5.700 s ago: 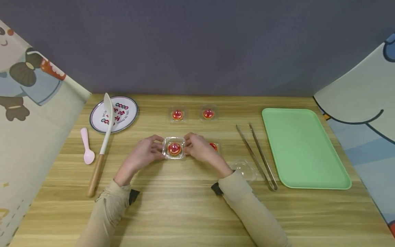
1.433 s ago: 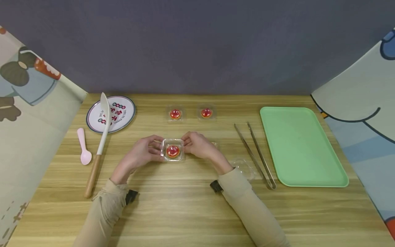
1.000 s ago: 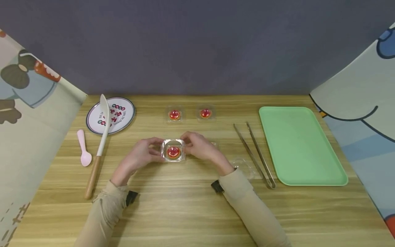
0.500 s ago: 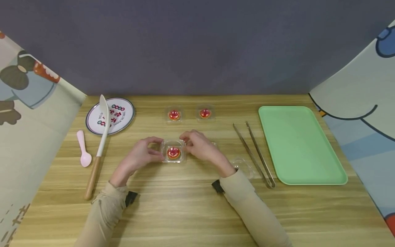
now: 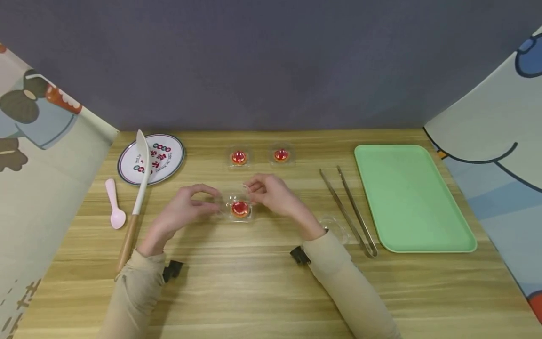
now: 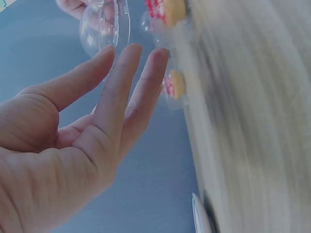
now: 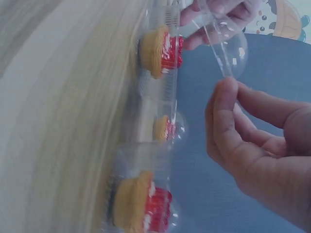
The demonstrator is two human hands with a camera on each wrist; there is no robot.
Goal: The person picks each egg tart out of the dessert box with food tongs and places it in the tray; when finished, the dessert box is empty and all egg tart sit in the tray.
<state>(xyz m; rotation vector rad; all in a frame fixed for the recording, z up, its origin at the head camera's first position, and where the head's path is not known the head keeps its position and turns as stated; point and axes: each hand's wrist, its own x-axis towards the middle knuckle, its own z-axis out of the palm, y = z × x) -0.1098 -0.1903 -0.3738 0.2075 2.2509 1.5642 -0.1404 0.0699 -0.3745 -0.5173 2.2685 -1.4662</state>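
Note:
A small red-topped tart [image 5: 240,208] sits in a clear plastic base [image 5: 241,220] on the table between my hands. Above it is a clear domed lid [image 7: 234,52], tilted and apart from the base. My right hand [image 5: 275,194] pinches its rim between thumb and fingertips. On the opposite side, my left hand [image 5: 186,207] has thumb and forefinger at the lid's edge, seemingly pinching it; its other fingers reach out straight. In the right wrist view, another tart [image 7: 138,204] stands in a clear container nearer my right wrist; the right hand and forearm cover it in the head view.
Two packed tarts stand behind, one left [image 5: 239,157], one right [image 5: 281,155]. A loose clear lid [image 5: 334,230] lies by the right sleeve, then metal tongs [image 5: 349,212] and a green tray [image 5: 415,197]. Leftward are a plate [image 5: 167,160], a long-handled spoon [image 5: 141,193] and a pink spoon [image 5: 114,202].
The lid has come up off the tart's base, where both hands gripped its sides before. My left hand has moved left, and the right hand slightly up and away.

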